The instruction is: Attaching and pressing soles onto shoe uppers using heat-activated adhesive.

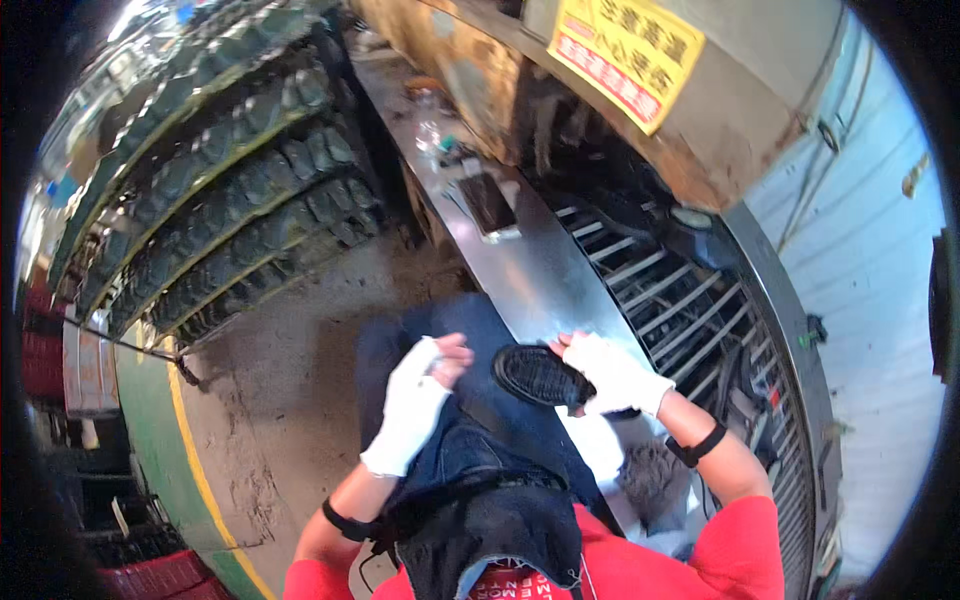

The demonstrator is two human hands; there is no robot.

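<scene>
Our white-gloved right hand (618, 376) grips a black, ridged-soled shoe (538, 376); our white-gloved left hand (415, 395) half-curls, apparently empty. We judge: holding step; next needs steadiness.

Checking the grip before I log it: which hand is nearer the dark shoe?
Right: the right hand holds the dark shoe; the left hand is to its left, apart from it.
</scene>
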